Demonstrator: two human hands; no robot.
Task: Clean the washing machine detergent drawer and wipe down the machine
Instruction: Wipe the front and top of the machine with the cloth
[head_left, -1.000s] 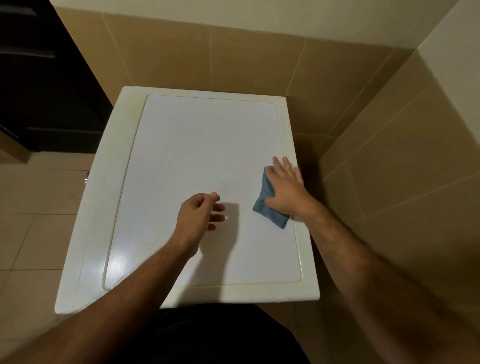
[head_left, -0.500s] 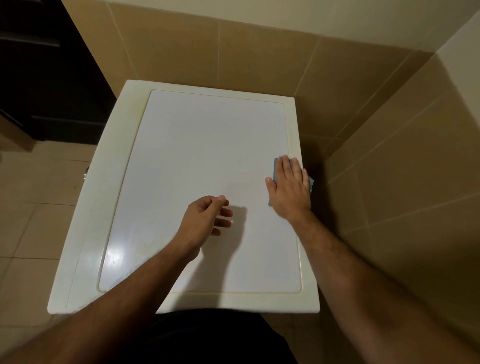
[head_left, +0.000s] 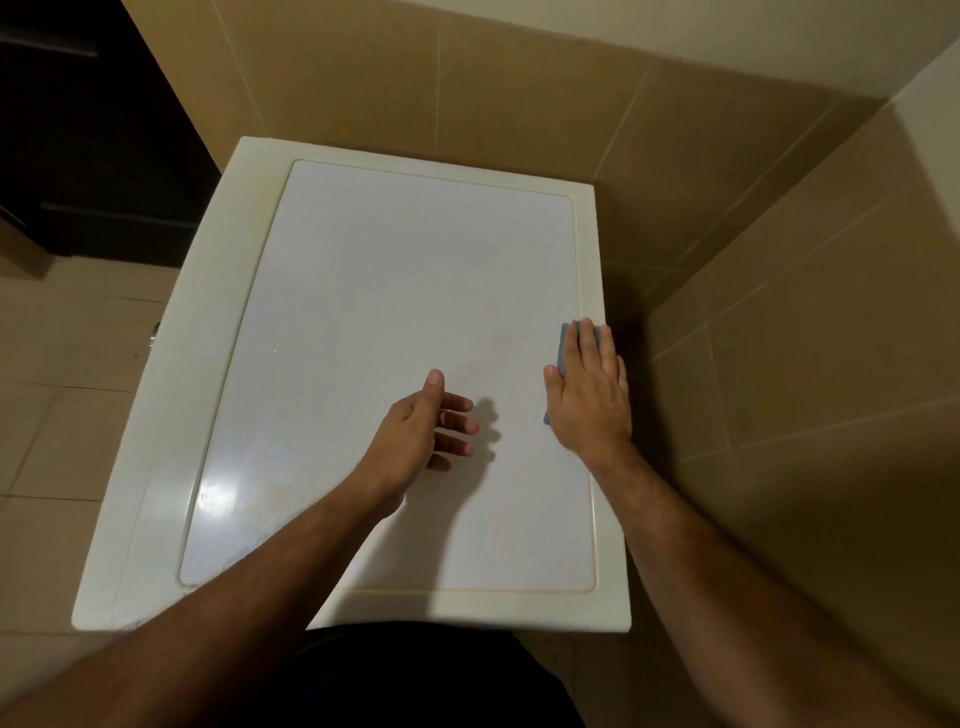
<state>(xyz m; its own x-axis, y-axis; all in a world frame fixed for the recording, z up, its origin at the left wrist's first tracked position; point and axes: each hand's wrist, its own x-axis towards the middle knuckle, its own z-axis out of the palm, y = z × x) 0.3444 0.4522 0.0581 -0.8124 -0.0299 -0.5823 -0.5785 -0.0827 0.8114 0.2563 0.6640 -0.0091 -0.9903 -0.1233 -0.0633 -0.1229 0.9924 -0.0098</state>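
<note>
I look down on the white top of the washing machine (head_left: 374, 291), a pale panel with a cream rim. My right hand (head_left: 589, 395) lies flat with straight fingers on a blue cloth (head_left: 563, 343) at the panel's right edge. Only slivers of the cloth show around the fingers and the thumb. My left hand (head_left: 421, 431) hovers over the middle of the panel with its fingers spread and relaxed, holding nothing. The detergent drawer is out of sight.
Tan tiled walls (head_left: 779, 312) close in behind the machine and along its right side, with a narrow dark gap at the right. A tiled floor (head_left: 62, 415) lies to the left, and a dark doorway (head_left: 78, 130) opens at the upper left.
My right hand has pushed the cloth from the panel's right part out to the right rim and now covers most of it. The fingers of my left hand have uncurled and spread.
</note>
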